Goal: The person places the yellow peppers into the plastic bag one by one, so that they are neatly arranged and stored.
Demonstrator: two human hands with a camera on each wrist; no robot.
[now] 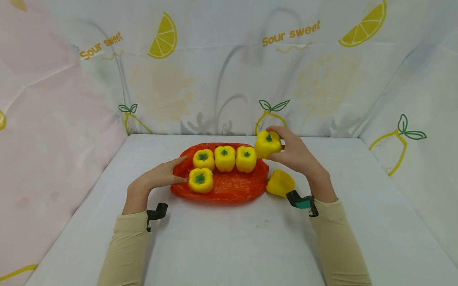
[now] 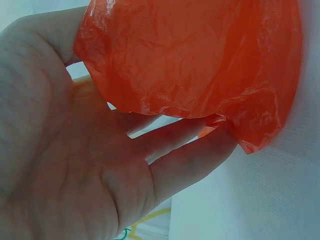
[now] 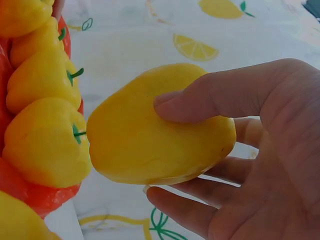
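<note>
My right hand [image 1: 293, 153] grips a yellow bell pepper [image 1: 267, 144] with a green stem. It is raised at the right end of a red plastic bag [image 1: 236, 186]. In the right wrist view the thumb lies across the side of this pepper [image 3: 160, 135], fingers behind it. My left hand [image 1: 157, 174] is at the bag's left edge, thumb and fingers spread apart; the plastic [image 2: 190, 60] hides its fingertips in the left wrist view. Several yellow bell peppers [image 1: 225, 159] stand stem up on the bag, one [image 1: 201, 181] close to the left thumb.
Another yellow bell pepper [image 1: 281, 183] lies on its side on the white tabletop [image 1: 229, 246], just right of the bag. Behind the table hangs a lemon-print cloth [image 1: 214, 71], which also rises on both sides.
</note>
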